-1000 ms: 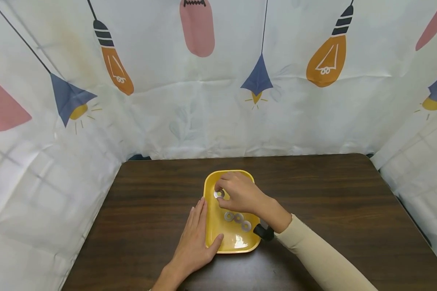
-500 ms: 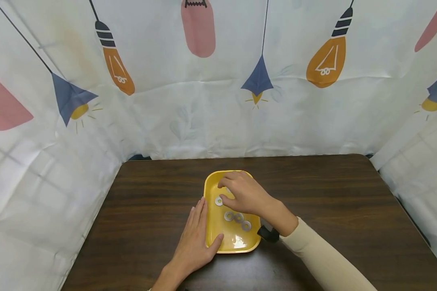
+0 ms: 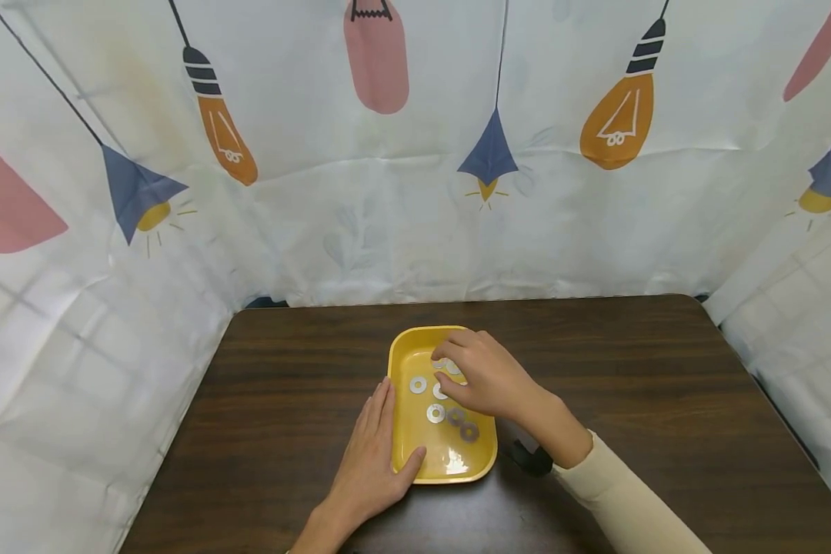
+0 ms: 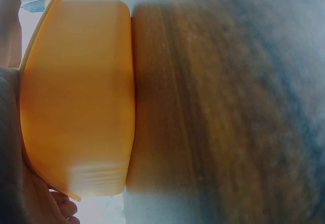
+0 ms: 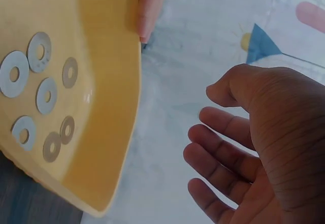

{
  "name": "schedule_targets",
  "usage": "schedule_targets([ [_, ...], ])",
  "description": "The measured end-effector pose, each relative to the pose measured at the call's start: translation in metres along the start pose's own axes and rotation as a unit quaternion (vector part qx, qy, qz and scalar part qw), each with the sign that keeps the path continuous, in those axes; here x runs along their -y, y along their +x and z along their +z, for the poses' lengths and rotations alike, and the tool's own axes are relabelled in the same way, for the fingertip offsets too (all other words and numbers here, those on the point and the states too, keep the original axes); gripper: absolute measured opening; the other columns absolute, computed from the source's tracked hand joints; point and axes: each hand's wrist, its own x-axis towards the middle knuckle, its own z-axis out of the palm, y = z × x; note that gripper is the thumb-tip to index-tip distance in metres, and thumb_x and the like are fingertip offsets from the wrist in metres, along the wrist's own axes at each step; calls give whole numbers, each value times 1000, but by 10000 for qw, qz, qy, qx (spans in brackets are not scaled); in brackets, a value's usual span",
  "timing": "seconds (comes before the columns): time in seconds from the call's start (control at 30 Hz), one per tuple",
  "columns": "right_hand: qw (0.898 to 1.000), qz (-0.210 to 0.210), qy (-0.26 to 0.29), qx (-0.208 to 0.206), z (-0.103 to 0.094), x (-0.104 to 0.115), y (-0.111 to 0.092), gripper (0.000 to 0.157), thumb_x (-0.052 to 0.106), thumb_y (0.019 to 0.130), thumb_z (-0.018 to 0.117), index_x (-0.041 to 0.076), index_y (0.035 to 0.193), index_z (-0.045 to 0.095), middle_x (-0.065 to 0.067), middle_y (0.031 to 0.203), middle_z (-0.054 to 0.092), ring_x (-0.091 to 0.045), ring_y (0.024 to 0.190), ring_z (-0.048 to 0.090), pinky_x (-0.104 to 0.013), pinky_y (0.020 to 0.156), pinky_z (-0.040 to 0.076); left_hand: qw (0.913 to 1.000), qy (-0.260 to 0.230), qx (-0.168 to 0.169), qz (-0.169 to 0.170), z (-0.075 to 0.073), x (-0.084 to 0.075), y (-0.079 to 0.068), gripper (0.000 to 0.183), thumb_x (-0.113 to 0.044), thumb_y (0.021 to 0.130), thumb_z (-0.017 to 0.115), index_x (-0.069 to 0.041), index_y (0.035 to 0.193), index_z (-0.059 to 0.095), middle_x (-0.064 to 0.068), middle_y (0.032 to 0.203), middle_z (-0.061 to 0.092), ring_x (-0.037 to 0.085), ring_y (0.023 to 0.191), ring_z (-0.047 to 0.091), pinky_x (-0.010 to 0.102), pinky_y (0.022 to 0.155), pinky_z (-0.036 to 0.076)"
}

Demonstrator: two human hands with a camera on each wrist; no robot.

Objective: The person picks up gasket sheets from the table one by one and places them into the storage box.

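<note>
A yellow tray stands on the table, with several flat metal washers lying in it. My left hand rests along the tray's left side, fingers straight and thumb over the near-left rim. In the left wrist view the tray's outer wall fills the space beside that palm. Over the tray's far right part hovers my right hand, thumb and fingers apart and loosely bent. It partly covers some washers in the head view. The right wrist view shows nothing between its fingers and the washers spread singly.
The dark wooden table extends on both sides of the tray. A white curtain printed with lamps and bulbs hangs behind the table and along its sides. A black wrist device sits under the right wrist.
My right hand has moved rightward across the tray, away from a washer it was fingering at the far left. That washer now lies uncovered, and another shows beside it. The left hand stays put.
</note>
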Motion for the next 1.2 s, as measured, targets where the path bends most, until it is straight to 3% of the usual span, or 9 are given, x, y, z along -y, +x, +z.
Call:
schedule_targets([
  [0.43, 9975, 529, 160, -431, -9, -13, -28, 23, 20, 89, 81, 11, 110, 77, -2, 109, 74, -21, 95, 68, -47, 93, 58, 10000, 38, 45, -32, 0, 0, 0, 104, -46, 90, 75, 0, 167, 22, 13, 178, 20, 30, 164, 26, 14, 131, -10],
  [0.67, 9944, 746, 330, -676, -10, -18, -41, 25, 17, 88, 84, 11, 111, 78, -2, 110, 74, -22, 103, 70, -47, 91, 58, 9998, 160, 55, -43, -1, 1, 0, 104, -47, 90, 74, 0, 167, 23, 13, 178, 21, 30, 164, 27, 13, 130, -11],
  [0.93, 9901, 1179, 571, -503, -11, -24, -57, 23, 21, 91, 82, 12, 112, 78, -1, 113, 74, -24, 108, 70, -52, 100, 58, 9999, 86, -42, -70, -2, 1, -1, 104, -46, 89, 75, 0, 167, 23, 14, 177, 23, 31, 163, 29, 12, 130, -10],
  [1.2, 9871, 1395, 623, -479, -7, -28, -70, 22, 21, 92, 80, 13, 112, 77, 1, 115, 73, -23, 110, 69, -54, 100, 56, 9998, -17, 65, -179, 1, -1, -1, 105, -46, 89, 76, -2, 168, 22, 11, 179, 20, 31, 163, 27, 12, 129, -12],
])
